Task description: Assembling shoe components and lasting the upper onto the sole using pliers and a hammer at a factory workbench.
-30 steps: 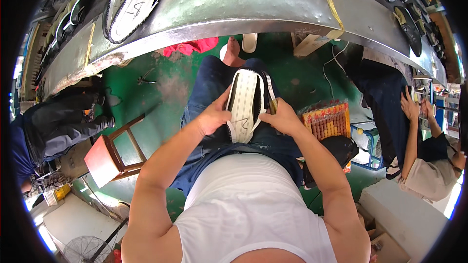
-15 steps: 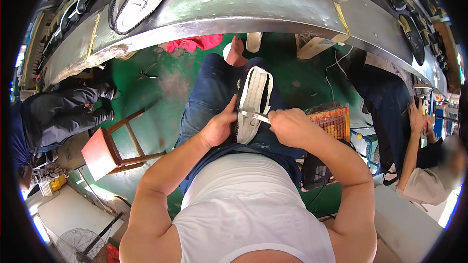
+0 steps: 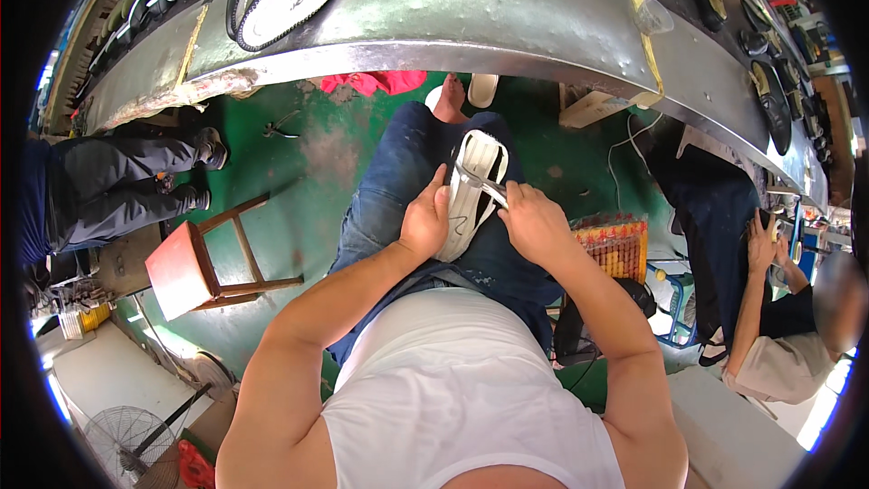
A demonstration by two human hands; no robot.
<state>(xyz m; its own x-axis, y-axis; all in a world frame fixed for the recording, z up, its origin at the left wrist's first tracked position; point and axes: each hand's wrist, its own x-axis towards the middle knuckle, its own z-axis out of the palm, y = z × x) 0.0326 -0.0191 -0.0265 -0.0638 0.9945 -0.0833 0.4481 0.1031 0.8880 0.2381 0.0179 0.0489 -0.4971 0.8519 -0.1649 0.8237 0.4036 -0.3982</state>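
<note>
A shoe (image 3: 464, 229) lies on my lap with its white underside up and its dark edge turned down. My left hand (image 3: 426, 220) grips its left side, thumb along the edge and the other fingers mostly hidden. In my right hand (image 3: 536, 220) is a silver metal hand tool (image 3: 482, 183), like pincers. Its head rests on or just over the white underside, towards the far end. The exact shape of the tool's jaws is too small to make out.
A metal-topped bench (image 3: 434, 14) curves across the front, with white-bottomed shoes (image 3: 294, 0) at left and a clear cup (image 3: 654, 15) at right. A red-seated stool (image 3: 184, 270) lies tipped at left. At right, a co-worker's hands (image 3: 762, 240) are busy near a beaded mat (image 3: 615, 249).
The tool's head has moved farther up the shoe, away from me, and has turned. My left hand has shifted along the shoe's edge. The whole view has tilted slightly.
</note>
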